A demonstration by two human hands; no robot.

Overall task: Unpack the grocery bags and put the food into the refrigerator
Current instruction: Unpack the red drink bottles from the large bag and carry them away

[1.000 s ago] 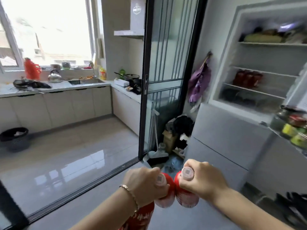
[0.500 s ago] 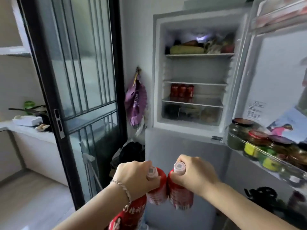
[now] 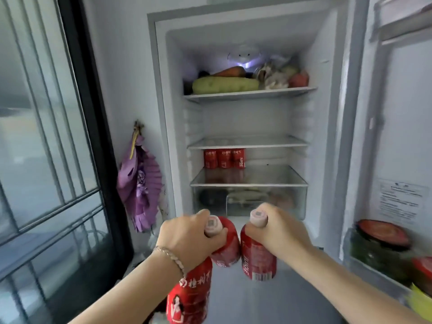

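Left hand [image 3: 189, 237]: curled tight round the neck of the left bottle [image 3: 226, 250], pale cap poking out above the fingers; thin bracelet [image 3: 169, 256] at the wrist.
Right hand [image 3: 279, 231]: wrapped round the neck of the right bottle [image 3: 258, 260], cap up, barcode low on the red label.
Lower bottle [image 3: 189, 298]: red, printed label facing out, hanging under the left wrist; how it is held, cannot tell.
Where the bottles are: in the air in front of the open refrigerator [image 3: 327, 136], outside it and low against the drawer [image 3: 247, 199]; the left and right ones side by side, just about touching.
Top shelf [image 3: 247, 94]: long green vegetable [image 3: 225, 85] at the front, carrot [image 3: 230, 71] behind, more produce to the right, too blurred to name.
Third shelf [image 3: 249, 181]: three red cans [image 3: 224, 158] in a row at the back left.
Refrigerator door [image 3: 402, 136]: swung out to the right, jars [image 3: 381, 242] with red lids in its lower rack.
Wall left of the refrigerator: purple fan [image 3: 140, 181] hanging, beside a dark-framed glass door [image 3: 46, 136].
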